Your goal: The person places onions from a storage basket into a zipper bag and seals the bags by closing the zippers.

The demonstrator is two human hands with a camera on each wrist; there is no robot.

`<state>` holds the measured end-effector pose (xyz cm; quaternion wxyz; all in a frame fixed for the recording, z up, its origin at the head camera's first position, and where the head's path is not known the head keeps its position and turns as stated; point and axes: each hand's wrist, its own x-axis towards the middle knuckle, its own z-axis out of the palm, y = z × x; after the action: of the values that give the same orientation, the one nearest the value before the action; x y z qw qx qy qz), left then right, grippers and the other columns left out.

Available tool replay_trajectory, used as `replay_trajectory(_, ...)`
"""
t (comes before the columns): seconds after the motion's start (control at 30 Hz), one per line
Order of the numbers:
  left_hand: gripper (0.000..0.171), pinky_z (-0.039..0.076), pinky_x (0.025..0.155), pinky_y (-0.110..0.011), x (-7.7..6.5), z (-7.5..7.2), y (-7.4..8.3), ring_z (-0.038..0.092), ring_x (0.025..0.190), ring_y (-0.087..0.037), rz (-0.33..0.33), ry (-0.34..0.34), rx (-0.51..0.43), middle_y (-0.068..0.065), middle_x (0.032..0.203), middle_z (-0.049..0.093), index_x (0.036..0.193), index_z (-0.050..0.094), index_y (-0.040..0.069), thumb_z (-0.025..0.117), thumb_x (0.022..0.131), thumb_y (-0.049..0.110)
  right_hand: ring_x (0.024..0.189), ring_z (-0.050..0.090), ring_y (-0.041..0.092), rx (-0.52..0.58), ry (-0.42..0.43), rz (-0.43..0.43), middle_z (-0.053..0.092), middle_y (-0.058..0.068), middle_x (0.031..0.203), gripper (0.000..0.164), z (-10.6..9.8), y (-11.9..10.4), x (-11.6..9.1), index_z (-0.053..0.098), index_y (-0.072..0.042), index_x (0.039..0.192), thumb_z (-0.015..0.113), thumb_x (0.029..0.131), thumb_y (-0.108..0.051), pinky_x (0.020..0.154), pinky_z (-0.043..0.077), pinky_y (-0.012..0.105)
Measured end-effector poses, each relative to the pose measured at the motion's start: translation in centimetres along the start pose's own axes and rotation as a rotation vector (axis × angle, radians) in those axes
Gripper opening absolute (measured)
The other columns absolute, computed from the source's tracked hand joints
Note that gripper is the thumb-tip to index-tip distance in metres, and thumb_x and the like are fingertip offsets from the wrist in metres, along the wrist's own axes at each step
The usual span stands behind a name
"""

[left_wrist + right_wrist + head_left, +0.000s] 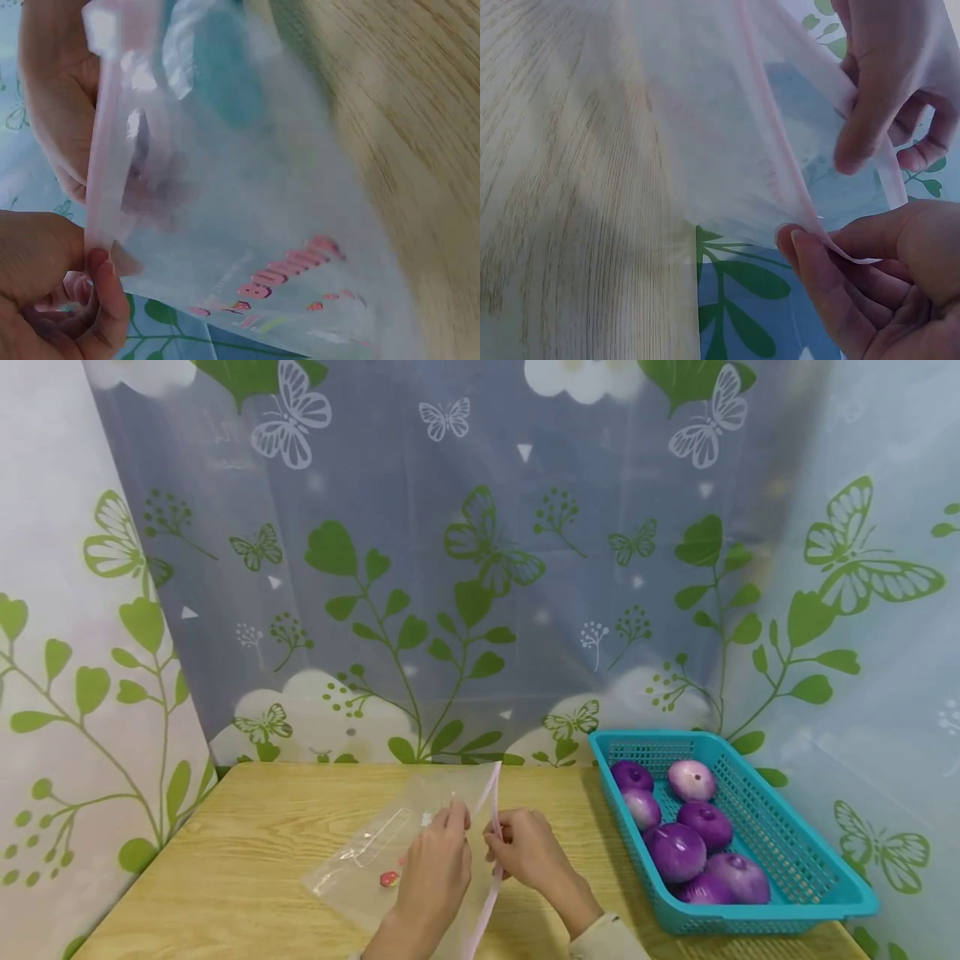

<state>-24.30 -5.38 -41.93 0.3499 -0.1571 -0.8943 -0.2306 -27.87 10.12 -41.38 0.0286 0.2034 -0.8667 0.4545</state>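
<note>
A clear plastic zip bag (367,852) with a pink rim and pink-red printing is held up, slanted, above the wooden table. My left hand (435,868) pinches one side of its mouth; in the left wrist view, the thumb and finger of that left hand (67,292) meet at the pink edge. Opposite it, my right hand (532,852) pinches the pink rim (487,893). The right wrist view shows the two rim strips spread apart, with the right hand (885,277) at the lower end. A whitish slider (105,30) sits at one end of the rim.
To the right stands a turquoise basket (817,912) holding several purple onions (677,852). The wooden table (247,827) reaches back to a curtain (420,568) printed with leaves and butterflies, which also hangs along both sides.
</note>
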Motion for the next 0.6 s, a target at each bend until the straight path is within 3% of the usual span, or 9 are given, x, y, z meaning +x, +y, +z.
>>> replay_trajectory(0.13,0.035,0.037,0.042,-0.017,-0.15,-0.06,-0.22,0.056,0.054,-0.017,-0.067,-0.081,-0.039,-0.006,0.074,0.061,0.092,0.052,0.007,0.070,0.073,-0.017,0.049,0.067,0.014,-0.013,0.028,-0.021,0.073,0.013,0.069,0.014,-0.13,0.03,0.11,0.071,0.004,0.089,0.062,0.098,-0.001,0.043,0.056,0.019)
replay_trajectory(0.23,0.038,0.033,0.044,-0.016,-0.22,-0.04,-0.45,0.049,0.053,-0.013,-0.075,-0.109,-0.042,-0.003,0.069,0.058,0.086,0.051,0.009,0.067,0.070,-0.022,0.049,0.067,0.013,-0.019,0.028,-0.024,0.073,0.011,0.068,0.012,-0.30,0.02,0.06,0.071,0.002,0.088,0.064,0.097,-0.001,0.043,0.056,0.019)
replay_trajectory(0.47,0.037,0.033,0.044,-0.019,-0.11,0.12,-0.35,0.047,0.052,-0.011,-0.016,0.010,-0.004,0.004,0.064,0.057,0.070,0.052,0.016,0.066,0.064,-0.018,0.043,0.062,0.008,-0.071,-0.069,0.008,0.068,0.007,0.054,0.025,-0.01,0.19,-0.11,0.071,-0.003,0.069,0.063,0.093,-0.003,0.041,0.054,0.019)
replay_trajectory(0.6,0.038,0.027,0.044,-0.015,-0.08,0.03,-0.17,0.037,0.051,-0.006,0.059,0.090,0.016,0.006,0.061,0.049,0.063,0.048,0.017,0.064,0.061,-0.018,0.043,0.064,0.012,-0.088,-0.084,0.002,0.066,0.007,0.052,0.028,0.27,0.34,-0.23,0.068,-0.002,0.064,0.063,0.091,-0.001,0.041,0.055,0.020)
